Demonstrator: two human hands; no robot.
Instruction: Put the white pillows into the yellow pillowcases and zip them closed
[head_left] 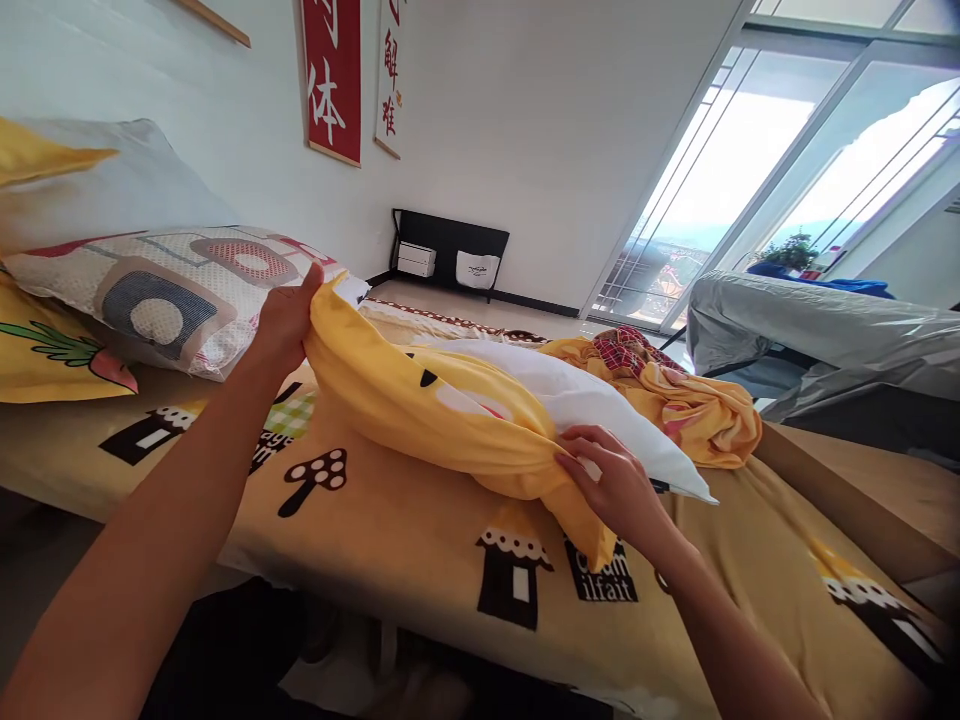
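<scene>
Above the patterned bedsheet (420, 530), left hand (289, 318) grips one end of the yellow pillowcase (382, 395), right hand (616, 480) pinches near the other (white pillow (619, 410) behind); probably best drawn evenly taut.

- Across the centre: a pillowcase (420, 415) over the bed sheet (405, 550), left hand (289, 315) at its left end, right hand (611, 475) toward its right.
- Just behind it: a pillow (607, 400) (whether partly inside, I cannot tell).
- Mid left, on the sheet: stacked pillows (150, 310).
- Right of centre: bunched bedding (709, 410).
- Upper left of centre, on the wall: hanging scrolls (334, 90).
- Upper right: sliding glass door (750, 170).
</scene>
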